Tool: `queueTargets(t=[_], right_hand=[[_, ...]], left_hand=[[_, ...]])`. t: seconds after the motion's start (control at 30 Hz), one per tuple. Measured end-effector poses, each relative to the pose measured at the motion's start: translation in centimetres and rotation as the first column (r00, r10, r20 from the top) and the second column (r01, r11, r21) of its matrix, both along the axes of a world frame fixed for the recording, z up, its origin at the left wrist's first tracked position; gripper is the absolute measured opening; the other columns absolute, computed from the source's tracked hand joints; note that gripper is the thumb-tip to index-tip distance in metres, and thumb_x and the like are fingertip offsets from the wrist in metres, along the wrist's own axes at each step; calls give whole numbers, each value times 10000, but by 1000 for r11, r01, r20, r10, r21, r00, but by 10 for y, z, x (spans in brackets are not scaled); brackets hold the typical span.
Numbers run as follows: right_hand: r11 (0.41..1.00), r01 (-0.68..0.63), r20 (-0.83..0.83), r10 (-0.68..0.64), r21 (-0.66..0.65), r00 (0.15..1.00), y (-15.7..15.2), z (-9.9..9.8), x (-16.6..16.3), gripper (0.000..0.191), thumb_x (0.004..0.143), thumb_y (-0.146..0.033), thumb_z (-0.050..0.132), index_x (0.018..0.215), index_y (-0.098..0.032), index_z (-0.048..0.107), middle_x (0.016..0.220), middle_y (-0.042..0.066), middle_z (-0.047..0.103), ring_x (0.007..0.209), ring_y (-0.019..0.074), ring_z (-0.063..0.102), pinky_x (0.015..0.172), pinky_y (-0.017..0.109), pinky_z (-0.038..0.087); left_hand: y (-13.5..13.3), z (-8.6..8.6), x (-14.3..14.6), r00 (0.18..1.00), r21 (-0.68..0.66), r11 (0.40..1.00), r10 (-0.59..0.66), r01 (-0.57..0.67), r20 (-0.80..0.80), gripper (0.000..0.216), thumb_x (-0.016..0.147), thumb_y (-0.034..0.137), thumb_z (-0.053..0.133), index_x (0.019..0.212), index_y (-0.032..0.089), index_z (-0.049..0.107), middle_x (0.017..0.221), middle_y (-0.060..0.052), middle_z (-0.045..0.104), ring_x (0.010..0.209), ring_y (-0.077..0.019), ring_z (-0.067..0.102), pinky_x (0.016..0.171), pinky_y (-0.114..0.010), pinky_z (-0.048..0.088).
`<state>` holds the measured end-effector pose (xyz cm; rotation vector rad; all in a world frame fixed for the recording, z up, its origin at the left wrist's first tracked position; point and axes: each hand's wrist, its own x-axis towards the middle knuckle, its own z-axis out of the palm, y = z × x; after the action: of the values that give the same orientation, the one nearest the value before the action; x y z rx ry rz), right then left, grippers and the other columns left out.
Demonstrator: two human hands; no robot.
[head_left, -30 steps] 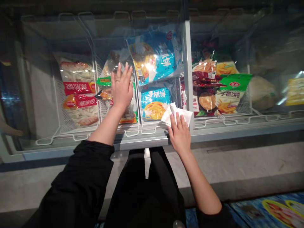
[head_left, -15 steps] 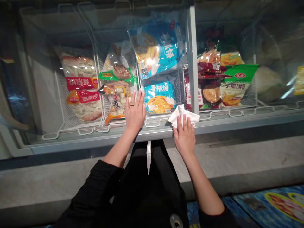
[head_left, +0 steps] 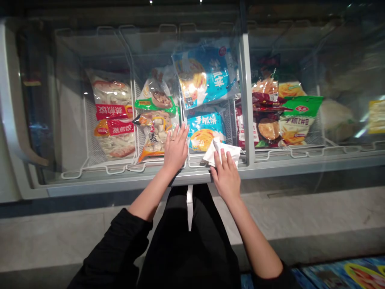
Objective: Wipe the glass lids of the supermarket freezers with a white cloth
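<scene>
My right hand presses a white cloth flat against the glass lid of a chest freezer, close to its front edge. My left hand, a ring on one finger, lies flat with fingers spread on the glass just left of the cloth, above a bag of frozen food. Under the glass, between my hands, lies a blue packet with a larger blue packet behind it.
Wire baskets under the glass hold red-and-white dumpling bags at the left and green and dark red packets at the right. A grey lid frame bar runs front to back beside my right hand. Pale stone floor lies below.
My left hand slid down the glass from the upper bags to the front edge and stays there. My right hand with the cloth has shifted slightly left along the edge.
</scene>
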<state>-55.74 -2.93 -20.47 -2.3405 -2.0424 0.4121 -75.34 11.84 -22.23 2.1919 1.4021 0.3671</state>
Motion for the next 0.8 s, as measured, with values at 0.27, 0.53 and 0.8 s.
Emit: queueTargets(t=[0.27, 0.53, 0.8], right_hand=[[950, -311, -112, 306, -35, 945, 17, 3, -66, 593, 1107, -383, 499, 1688, -299, 420, 1769, 11, 348, 1645, 278, 334, 1305, 497, 366], [993, -119, -62, 119, 5, 991, 19, 2, -49, 606, 1124, -374, 436, 1716, -273, 361, 1772, 64, 349, 1656, 319, 300, 1287, 566, 379], [919, -395, -128, 391, -7, 911, 50, 0, -94, 586, 1110, -398, 492, 1685, -309, 422, 1772, -4, 337, 1645, 273, 332, 1313, 507, 346]], left_hand=[[-16, 3, -39, 998, 21, 1000, 11, -10, -56, 682, 1052, 149, 385, 1725, 240, 320, 1751, -70, 365, 1648, -254, 311, 1369, -536, 252], [16, 2, -78, 990, 74, 995, 80, -72, -118, 680, 1046, 183, 419, 1719, 250, 345, 1756, -58, 353, 1657, -268, 285, 1369, -569, 241], [22, -11, -82, 986, 80, 986, 152, -146, -69, 651, 1056, 191, 380, 1706, 209, 369, 1752, -71, 369, 1658, -249, 284, 1376, -534, 235]])
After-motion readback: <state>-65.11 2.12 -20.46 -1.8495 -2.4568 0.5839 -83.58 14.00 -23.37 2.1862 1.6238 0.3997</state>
